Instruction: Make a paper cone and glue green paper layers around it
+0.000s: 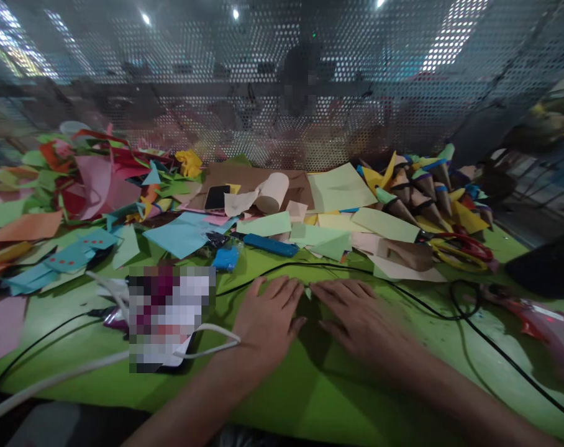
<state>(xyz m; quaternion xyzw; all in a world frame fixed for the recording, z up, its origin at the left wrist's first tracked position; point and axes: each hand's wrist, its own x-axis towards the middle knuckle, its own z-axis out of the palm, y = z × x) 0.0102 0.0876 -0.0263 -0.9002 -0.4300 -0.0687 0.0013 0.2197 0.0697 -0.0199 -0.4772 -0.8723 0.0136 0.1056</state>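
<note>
My left hand (pixel 269 313) lies palm down on the green table (pixel 319 406), its fingers stretched forward. Across from it my right hand (pixel 363 316) rests in the same way, fingers extended and angled inward. Between the two index fingertips shows a tiny pale green scrap (pixel 308 292), perhaps paper; I cannot tell whether the fingers press on it. A black cable (pixel 326 265) runs just beyond both hands. Left of my left hand is a blurred-out device or packet (pixel 174 323), and a white cord (pixel 212 351) loops up to my left wrist.
Coloured paper pieces (pixel 179 233) are heaped along the back. Paper cones (pixel 424 189) are stacked at back right, near yellow-handled scissors (pixel 459 251). A blue cutter (pixel 270 244), a tape roll (pixel 273 191) and a phone (pixel 217 197) lie centrally. A pink glue gun (pixel 543 329) sits right.
</note>
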